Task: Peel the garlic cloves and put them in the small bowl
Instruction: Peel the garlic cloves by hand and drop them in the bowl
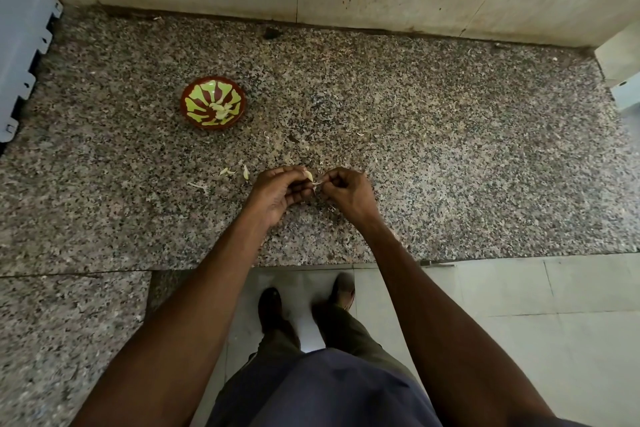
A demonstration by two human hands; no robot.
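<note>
Progress: partway, by my reading; several pale peeled cloves (220, 108) already lie in the small bowl (194, 94), so some rounds look finished
Left to do: the garlic clove (308, 176) in hand looks only partly stripped, and pale pieces (245, 172) on the counter (450, 135) just left of the hands may be cloves or skins, I cannot tell which
Left hand (277, 191): fingers curled round the clove, holding it at the fingertips just above the counter near its front edge
Right hand (346, 191): fingers bent in tight, pinching a thin strip of skin (317, 184) that hangs off the clove
Pose: both forearms reach forward and converge, hands almost touching, knuckles up
Bowl position: well apart from the hands, back and to the left
Next step, as a guess: strip the rest, then carry the clove over to the bowl
</note>
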